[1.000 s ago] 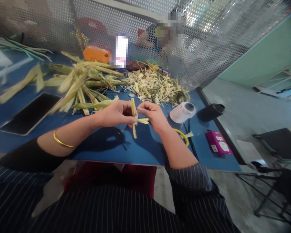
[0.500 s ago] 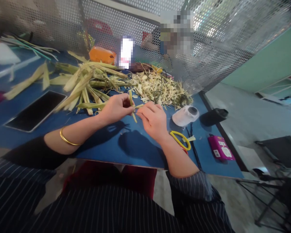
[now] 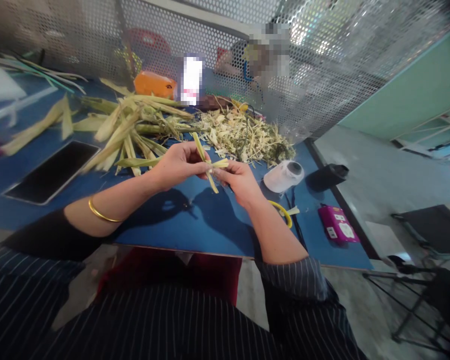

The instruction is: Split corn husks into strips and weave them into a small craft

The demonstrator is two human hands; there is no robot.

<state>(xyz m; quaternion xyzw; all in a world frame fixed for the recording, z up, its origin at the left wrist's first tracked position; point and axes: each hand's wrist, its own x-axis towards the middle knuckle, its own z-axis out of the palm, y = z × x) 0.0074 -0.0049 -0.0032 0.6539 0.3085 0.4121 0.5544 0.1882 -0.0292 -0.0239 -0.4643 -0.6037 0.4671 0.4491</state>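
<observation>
Pale green-yellow strips of corn husk (image 3: 200, 146) cross each other between my hands, above the table. My left hand (image 3: 178, 166) pinches them near the crossing with thumb and fingers. My right hand (image 3: 243, 184) is closed at the crossing from the other side, its fingertips on the husk piece pointing right. Part of the crossing is hidden behind the fingers. Behind my left hand lies a heap of long dried husks (image 3: 123, 117). A pile of shredded husk bits (image 3: 232, 132) sits beyond my right hand.
Right of my hands are a white thread cone (image 3: 277, 178), a black cone (image 3: 326, 177), a yellow loop (image 3: 285, 212) and a purple packet (image 3: 337, 225). A dark phone (image 3: 52, 172) lies left. An orange pack (image 3: 155, 85) and a lit screen (image 3: 192, 80) stand before the perforated panel (image 3: 217, 30).
My right hand has turned and lowered slightly, its fingers closing in under the crossing. The husk strips have tilted and show more of their length. The view has shifted a little.
</observation>
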